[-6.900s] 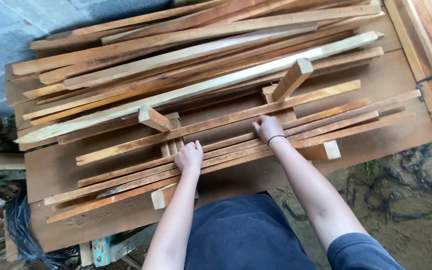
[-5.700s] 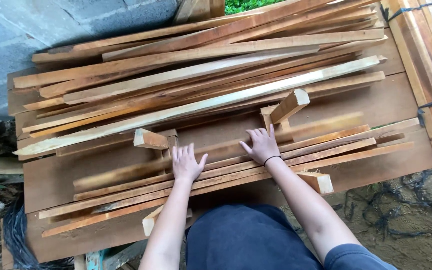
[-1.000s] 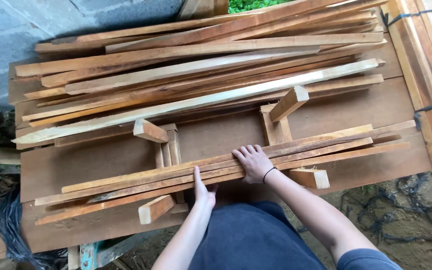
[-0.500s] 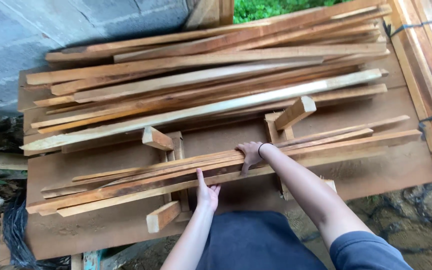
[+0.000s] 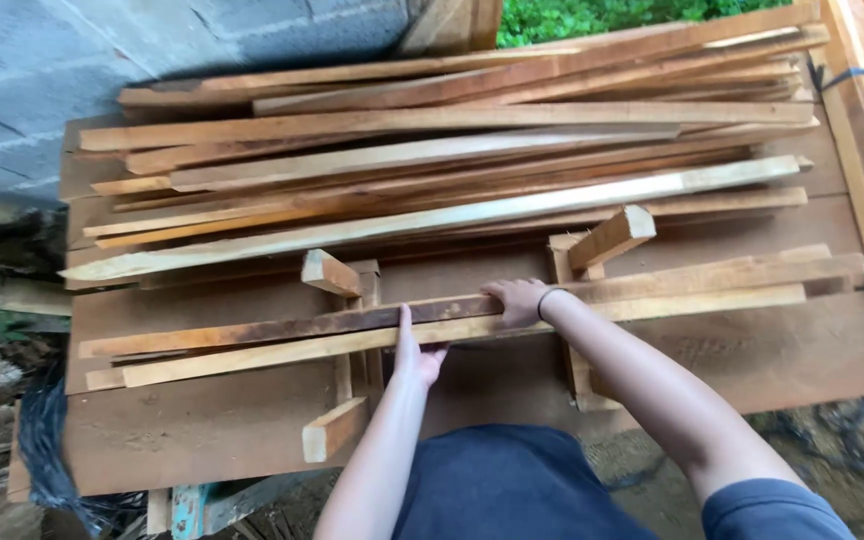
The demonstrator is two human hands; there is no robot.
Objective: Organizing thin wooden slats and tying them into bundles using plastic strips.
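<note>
Head view: I see left hand (image 5: pixel 414 350) flat-edged against the bundled strips (image 5: pixel 452 312), right hand (image 5: pixel 518 300) curled over their top, on the brown bench (image 5: pixel 202 430). Risk, in my judgement: loose strips could slide apart, pinching fingers.

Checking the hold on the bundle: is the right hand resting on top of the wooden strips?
Yes, the right hand lies palm down on the bundle of wooden strips, while the left hand presses their near edge.

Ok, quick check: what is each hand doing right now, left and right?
Left hand: flat and edge-on against the near side of the bundle of long thin wooden slats; no closed grip visible.
Right hand: palm down on top of that bundle, fingers curled over it.
</note>
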